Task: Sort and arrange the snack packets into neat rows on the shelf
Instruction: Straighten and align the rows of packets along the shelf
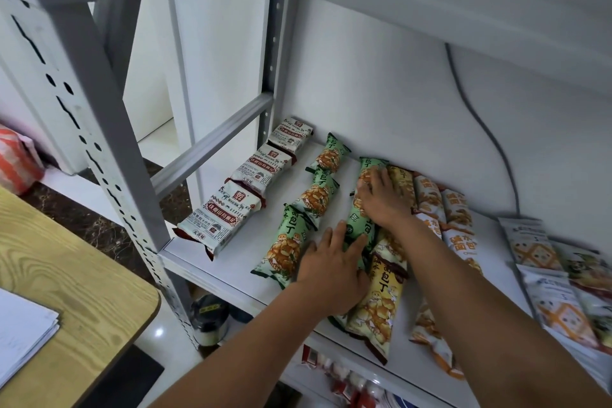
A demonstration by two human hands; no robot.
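Green packet [357, 225] alignment; brown-white row [241, 189] and green row [308, 205] done.
Left hand [331, 272] and right hand [381, 200] press it flat-fingered; yellow packets [377, 305], orange packets [430, 199] apparently remain unsorted.

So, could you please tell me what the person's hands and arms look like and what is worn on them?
The left hand and right hand are bare, with no gloves, rings, watch or bands visible. No sleeves show either, right down to the picture's lower edge.
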